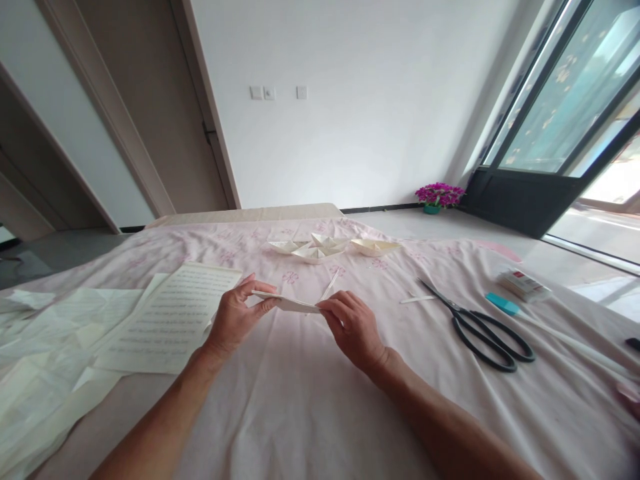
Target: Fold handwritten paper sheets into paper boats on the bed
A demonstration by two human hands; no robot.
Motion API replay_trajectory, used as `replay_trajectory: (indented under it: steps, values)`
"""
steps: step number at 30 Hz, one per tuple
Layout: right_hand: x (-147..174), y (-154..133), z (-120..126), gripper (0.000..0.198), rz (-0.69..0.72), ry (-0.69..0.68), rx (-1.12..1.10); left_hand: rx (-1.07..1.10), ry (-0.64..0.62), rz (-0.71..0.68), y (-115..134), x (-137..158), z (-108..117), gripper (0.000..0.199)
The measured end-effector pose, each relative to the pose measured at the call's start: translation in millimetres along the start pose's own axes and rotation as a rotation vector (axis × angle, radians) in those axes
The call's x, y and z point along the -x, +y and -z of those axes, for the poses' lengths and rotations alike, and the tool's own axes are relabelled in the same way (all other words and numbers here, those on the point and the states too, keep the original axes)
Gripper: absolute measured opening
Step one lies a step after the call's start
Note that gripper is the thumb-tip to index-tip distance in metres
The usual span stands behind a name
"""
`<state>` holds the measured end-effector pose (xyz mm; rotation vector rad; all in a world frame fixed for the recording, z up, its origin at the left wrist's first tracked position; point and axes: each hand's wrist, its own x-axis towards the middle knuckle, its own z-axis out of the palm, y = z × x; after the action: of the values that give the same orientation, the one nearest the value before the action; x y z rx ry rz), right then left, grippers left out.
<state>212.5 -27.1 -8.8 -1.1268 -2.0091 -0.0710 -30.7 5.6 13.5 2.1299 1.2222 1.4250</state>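
Between my two hands a folded piece of paper (299,305) is held up above the cloth, seen nearly edge-on. My left hand (239,313) pinches its left end between thumb and fingers. At the right end my right hand (354,327) grips it with bent fingers. Just behind the paper, a thin paper strip (330,283) rests on the cloth. Farther back stand several folded paper boats (320,252) grouped together, with a single paper boat (375,247) to their right. Printed sheets (173,320) lie to the left of my left hand.
Black-handled scissors (475,327) lie open on the right of the pink flowered cloth (300,413). Near them are a blue object (502,304), a small packet (523,285) and a paper scrap (417,299). Crumpled paper (45,360) covers the left side.
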Motion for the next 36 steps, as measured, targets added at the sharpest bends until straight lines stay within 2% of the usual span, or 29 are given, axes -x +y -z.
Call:
replay_trajectory:
  steps: [3,6,10,18,23,25,30,34,36]
  values:
    - [0,4,4,0.021,0.099,0.006,0.168,-0.233,-0.026,-0.206,-1,1,4,0.009]
    - [2,5,5,0.023,0.181,-0.050,0.278,-0.480,-0.063,-0.386,2,8,0,0.006]
    - [8,4,5,0.020,0.227,-0.156,0.329,-0.617,-0.127,-0.481,1,21,-11,0.019]
    - [18,1,0,0.014,0.252,-0.349,0.312,-0.658,-0.250,-0.422,-27,31,-13,0.021]
    - [20,-12,-9,0.008,0.269,-0.362,0.332,-0.762,-0.349,-0.280,-13,45,-23,0.034]
    - [20,-17,-10,0.007,0.274,-0.363,0.340,-0.788,-0.351,-0.205,-4,57,-28,0.041]
    - [21,-26,-11,0.010,0.286,-0.358,0.326,-0.637,-0.428,-0.183,8,81,-35,0.050]
    - [24,-38,-20,0.012,0.247,-0.369,0.286,-0.425,-0.439,-0.169,-4,71,-29,0.052]
    - [25,-44,-25,0.010,0.191,-0.385,0.208,-0.307,-0.493,-0.182,-13,60,-24,0.053]
